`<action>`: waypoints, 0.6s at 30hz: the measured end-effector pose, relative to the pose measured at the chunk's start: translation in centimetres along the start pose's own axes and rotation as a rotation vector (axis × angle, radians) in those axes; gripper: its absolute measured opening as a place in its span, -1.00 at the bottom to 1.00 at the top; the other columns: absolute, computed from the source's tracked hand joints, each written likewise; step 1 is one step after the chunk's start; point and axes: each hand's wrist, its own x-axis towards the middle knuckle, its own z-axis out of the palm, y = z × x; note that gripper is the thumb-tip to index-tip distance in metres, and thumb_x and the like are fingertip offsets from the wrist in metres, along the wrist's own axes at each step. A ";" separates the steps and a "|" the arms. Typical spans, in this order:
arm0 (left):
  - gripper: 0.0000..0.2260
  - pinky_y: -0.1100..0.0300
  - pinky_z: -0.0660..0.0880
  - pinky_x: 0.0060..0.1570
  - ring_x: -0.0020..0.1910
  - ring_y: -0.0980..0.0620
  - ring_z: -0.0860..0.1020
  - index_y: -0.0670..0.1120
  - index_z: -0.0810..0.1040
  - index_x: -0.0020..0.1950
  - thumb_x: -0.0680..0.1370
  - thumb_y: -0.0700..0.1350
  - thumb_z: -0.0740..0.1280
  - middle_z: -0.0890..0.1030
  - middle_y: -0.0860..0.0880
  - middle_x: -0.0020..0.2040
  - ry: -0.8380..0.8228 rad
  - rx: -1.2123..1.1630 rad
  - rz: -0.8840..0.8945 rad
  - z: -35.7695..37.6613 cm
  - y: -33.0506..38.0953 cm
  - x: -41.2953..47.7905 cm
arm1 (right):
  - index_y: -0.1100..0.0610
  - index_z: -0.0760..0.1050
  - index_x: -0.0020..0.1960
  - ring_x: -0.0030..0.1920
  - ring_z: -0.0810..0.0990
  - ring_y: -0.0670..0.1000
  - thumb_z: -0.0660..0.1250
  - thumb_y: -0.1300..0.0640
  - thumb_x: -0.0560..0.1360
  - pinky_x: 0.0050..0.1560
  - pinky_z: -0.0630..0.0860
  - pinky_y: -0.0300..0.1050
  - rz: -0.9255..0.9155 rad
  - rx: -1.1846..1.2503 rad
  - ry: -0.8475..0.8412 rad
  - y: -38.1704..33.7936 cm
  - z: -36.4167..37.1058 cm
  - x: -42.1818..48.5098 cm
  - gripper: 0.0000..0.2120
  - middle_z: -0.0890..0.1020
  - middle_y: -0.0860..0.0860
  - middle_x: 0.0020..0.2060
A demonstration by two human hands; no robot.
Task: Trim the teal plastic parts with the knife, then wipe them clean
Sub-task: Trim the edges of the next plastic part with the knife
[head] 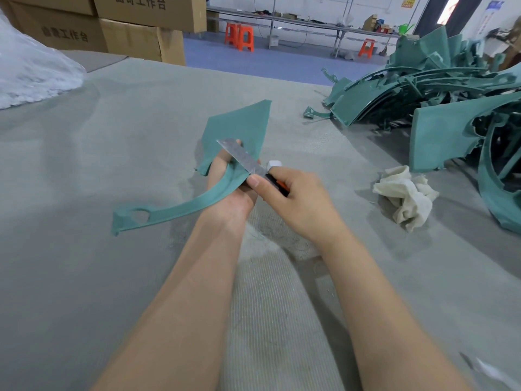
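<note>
Big work room far behind, with a blue floor (253,60), long tables (310,24) by the wall and orange stools (239,36) next to them. Closer in, a wide bench (112,277) under a grey cloth, filling most of the view. Brown cardboard boxes (127,24) stacked at the far left corner. Off to the right, a big messy pile of teal parts (439,88), curved strips and flat pieces all mixed up on the bench. At the left edge, a heap of see-through white plastic (33,69).

In the middle, one teal part (239,125) held up over the bench: a wide flat end pointing away, then a long thin curved arm sweeping down to the left, with a hole near its tip. Tip maybe touching the cloth, maybe not: cannot tell. Near the pile, well apart from the hands, a crumpled cream rag (406,196) lying on the bench.

Both bare arms reaching in from the bottom. Left hand (231,193) under the teal part, palm up, fingers curled round it at the join of wide end and thin arm. Right hand (298,201) just beside the left, wrapped tight round the knife (242,158) handle, thumb pressed near the start of the blade. Handle orange and black, mostly hidden. Blade long and grey, laid across the teal part, tip pointing away and to the left. Small white thing (275,164) just past the right hand, too hidden to name.
</note>
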 end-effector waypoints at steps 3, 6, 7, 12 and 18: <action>-0.77 0.33 0.45 -0.52 -0.47 0.05 0.51 -0.14 0.45 -0.28 0.59 -0.17 0.25 0.51 -0.04 -0.39 0.007 -0.012 0.008 -0.1 0.1 -0.2 | 0.14 0.28 -0.37 -0.47 0.24 -0.06 0.28 -0.12 0.55 -0.45 0.19 -0.22 -0.005 -0.003 -0.002 0.0 0.1 0.0 -0.54 0.24 -0.06 -0.53; -0.77 0.33 0.48 -0.51 -0.48 0.05 0.57 -0.13 0.50 -0.22 0.62 -0.12 0.23 0.58 -0.05 -0.45 -0.005 -0.029 -0.013 -0.1 0.1 -0.5 | 0.19 0.32 -0.35 -0.47 0.25 -0.07 0.28 -0.13 0.55 -0.44 0.19 -0.21 -0.002 0.012 -0.011 -0.1 0.0 0.0 -0.53 0.28 -0.07 -0.52; -0.77 0.33 0.48 -0.50 -0.45 0.05 0.57 -0.12 0.50 -0.20 0.62 -0.10 0.22 0.59 -0.05 -0.45 -0.007 -0.037 -0.022 -0.1 0.1 -0.4 | 0.21 0.34 -0.35 -0.47 0.26 -0.07 0.28 -0.12 0.55 -0.43 0.20 -0.20 -0.001 0.022 -0.016 -0.1 0.0 0.1 -0.53 0.30 -0.06 -0.52; -0.77 0.34 0.50 -0.47 -0.41 0.07 0.56 -0.13 0.51 -0.19 0.62 -0.07 0.23 0.58 -0.04 -0.35 0.003 -0.009 -0.030 -0.5 0.2 0.0 | 0.21 0.36 -0.35 -0.48 0.26 -0.08 0.29 -0.09 0.55 -0.41 0.25 -0.11 0.000 0.087 -0.059 -0.7 0.2 -0.1 -0.55 0.34 0.02 -0.50; -0.55 0.32 0.58 -0.27 -0.32 0.11 0.65 -0.08 0.70 -0.37 0.63 -0.12 0.16 0.67 0.00 -0.30 -0.167 -0.039 0.121 -2.8 0.3 0.3 | -0.01 0.35 -0.44 -0.50 0.27 -0.10 0.33 -0.08 0.54 -0.45 0.19 -0.27 -0.034 0.122 -0.148 -1.9 1.0 -0.5 -0.59 0.26 -0.10 -0.58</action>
